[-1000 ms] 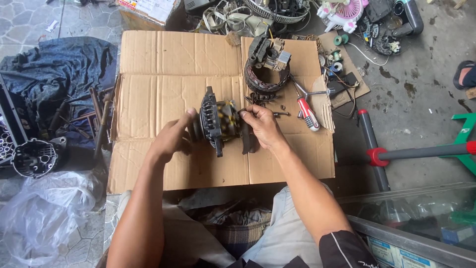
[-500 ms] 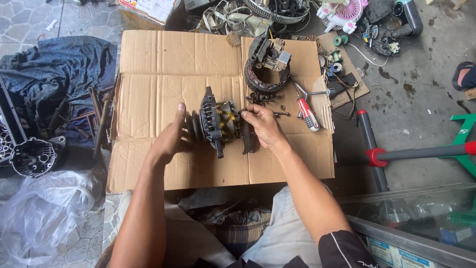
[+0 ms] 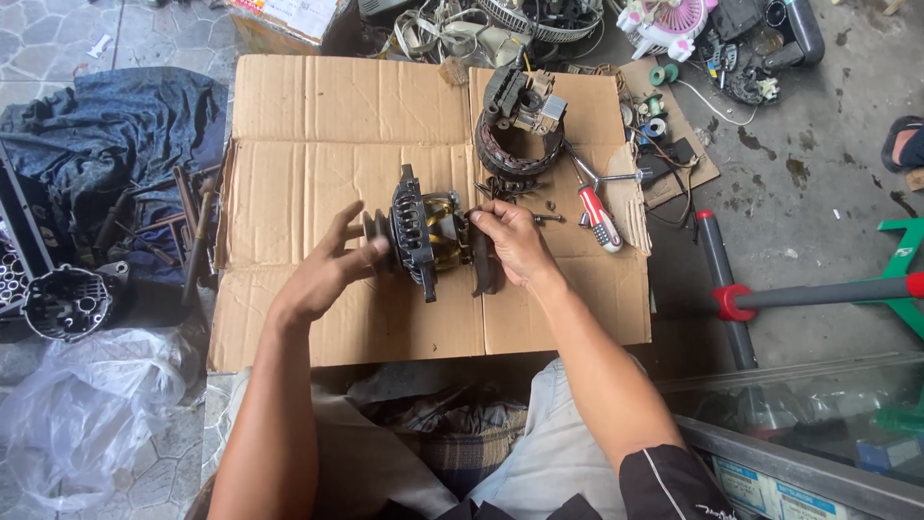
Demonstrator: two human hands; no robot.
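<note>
gripping the alternator, right hand hides its rear; left hand fingers spread at the pulley.

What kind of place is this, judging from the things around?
Probably an informal repair workshop on a floor: a half-dismantled alternator on flattened cardboard, a red-handled screwdriver, and loose wires and parts.
</note>
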